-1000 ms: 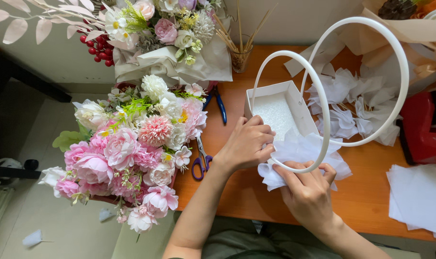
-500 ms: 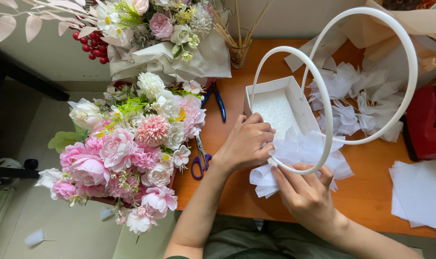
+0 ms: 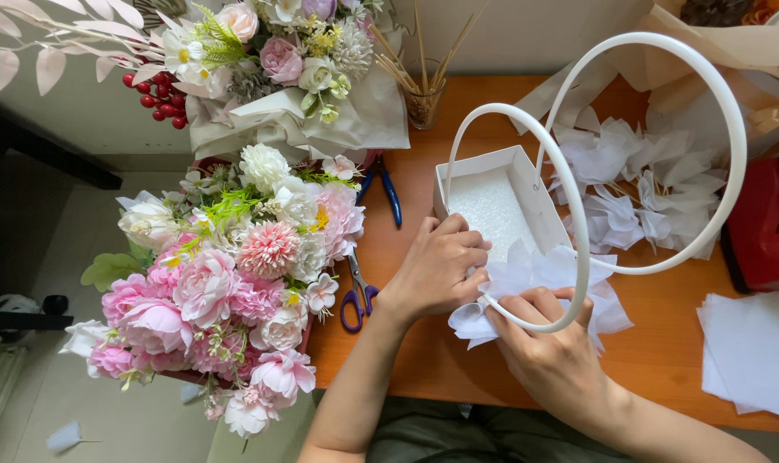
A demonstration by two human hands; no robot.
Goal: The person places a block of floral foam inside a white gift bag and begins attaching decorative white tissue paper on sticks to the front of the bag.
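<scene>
Orange-brown wooden tabletop (image 3: 655,343), seen from above, crowded with florist's material. At centre, small white box-shaped basket with white foam inside (image 3: 498,210) and two tall white hoop handles, lying on the wood. Left hand (image 3: 441,267) resting on the near rim of the basket, fingers curled together and pressed down on the white ruffled tissue paper (image 3: 535,279) tucked along that edge. Right hand (image 3: 548,347) just below, thumb and fingers pinched on the same tissue where the nearer hoop passes over it. Tissue spreading from between both hands out toward the right, touching the basket's near side.

Left of the hands, purple-handled scissors (image 3: 356,296) flat on the table, partly under the large bouquet of pink and white artificial flowers (image 3: 226,274) overhanging the table edge. Farther back, blue-handled pliers (image 3: 388,190), a second wrapped bouquet in cream paper (image 3: 295,86) and a small glass jar of thin wooden sticks (image 3: 424,99). Behind the basket, heap of folded white tissue pieces (image 3: 638,201). At far right, red object (image 3: 763,227), only partly visible, and a stack of flat white sheets (image 3: 754,351) near the table's front edge.
</scene>
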